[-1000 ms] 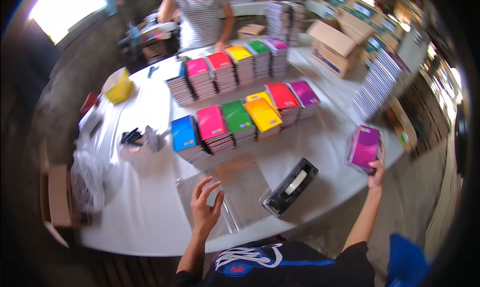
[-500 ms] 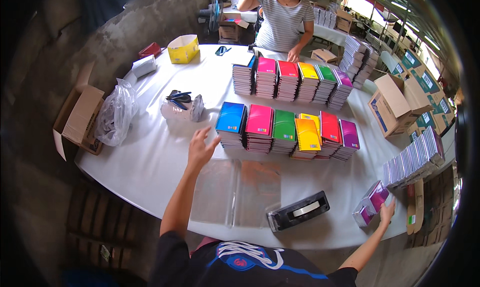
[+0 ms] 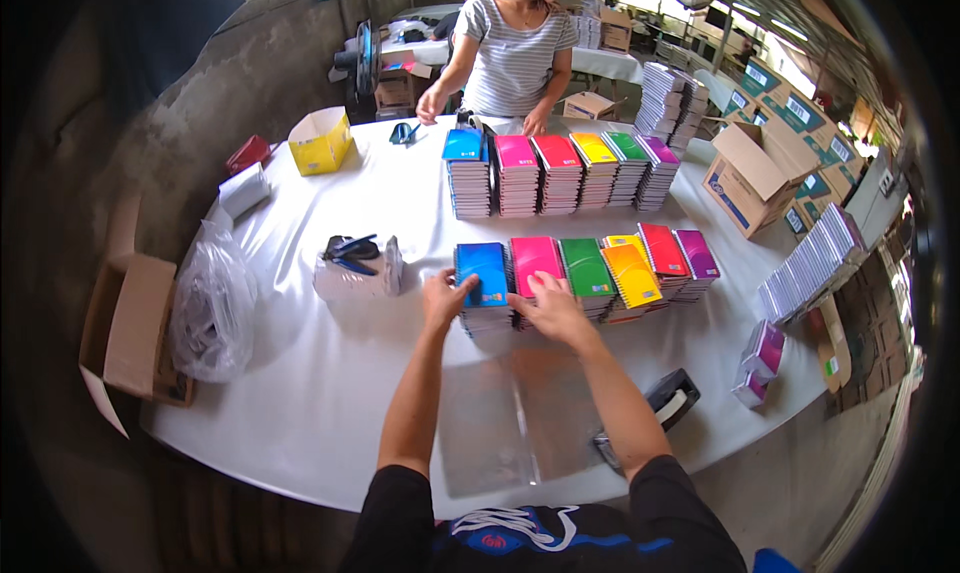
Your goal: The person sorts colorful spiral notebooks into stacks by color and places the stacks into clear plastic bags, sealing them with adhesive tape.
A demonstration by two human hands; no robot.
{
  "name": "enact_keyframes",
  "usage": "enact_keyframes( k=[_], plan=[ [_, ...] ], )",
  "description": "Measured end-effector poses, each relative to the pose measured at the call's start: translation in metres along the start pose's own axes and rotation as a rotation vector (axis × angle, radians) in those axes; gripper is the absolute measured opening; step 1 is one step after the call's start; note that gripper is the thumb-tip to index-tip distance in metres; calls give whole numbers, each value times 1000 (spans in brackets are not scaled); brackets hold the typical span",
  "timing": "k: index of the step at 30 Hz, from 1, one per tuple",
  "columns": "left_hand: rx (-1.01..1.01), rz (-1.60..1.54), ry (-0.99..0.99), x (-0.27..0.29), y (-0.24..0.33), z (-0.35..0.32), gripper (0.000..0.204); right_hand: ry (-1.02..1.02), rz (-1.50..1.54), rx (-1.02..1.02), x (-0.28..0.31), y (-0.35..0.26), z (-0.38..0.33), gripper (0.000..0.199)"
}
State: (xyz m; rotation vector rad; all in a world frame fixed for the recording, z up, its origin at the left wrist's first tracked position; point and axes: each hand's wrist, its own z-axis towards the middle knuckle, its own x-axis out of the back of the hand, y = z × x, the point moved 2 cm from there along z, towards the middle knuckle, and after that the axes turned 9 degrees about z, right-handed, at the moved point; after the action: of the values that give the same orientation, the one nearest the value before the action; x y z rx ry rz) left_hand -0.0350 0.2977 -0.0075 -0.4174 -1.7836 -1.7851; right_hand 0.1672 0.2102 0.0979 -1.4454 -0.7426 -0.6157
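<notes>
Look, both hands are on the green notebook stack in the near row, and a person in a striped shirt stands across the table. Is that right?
Not quite. In the head view the left hand and right hand are on the blue notebook stack and the pink stack, not the green one. The person in the striped shirt does stand across the table.

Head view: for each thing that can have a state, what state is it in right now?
left hand: open, resting on the blue notebook stack.
right hand: open, fingers on the pink notebook stack.
yellow box: open on top, upright.
brown carton: flaps open.
clear sleeves: lying flat on the white table.
tape dispenser: lying near the table edge.
plastic bag: bunched, contents unclear.
</notes>
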Motion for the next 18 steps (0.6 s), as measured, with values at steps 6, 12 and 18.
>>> enact_keyframes(
  k=[6, 12, 18],
  plan=[
    [-121, -129, 10, -5, 9, -19, 57, 460, 23, -96, -89, -14, 29, 57],
    [-130, -257, 38, -10, -11, -16, 53, 598, 13, -100, -91, -28, 40, 68],
    [-134, -314, 26, -19, -13, -19, 57, 596, 274, -50, -93, -18, 41, 72]
  ],
)
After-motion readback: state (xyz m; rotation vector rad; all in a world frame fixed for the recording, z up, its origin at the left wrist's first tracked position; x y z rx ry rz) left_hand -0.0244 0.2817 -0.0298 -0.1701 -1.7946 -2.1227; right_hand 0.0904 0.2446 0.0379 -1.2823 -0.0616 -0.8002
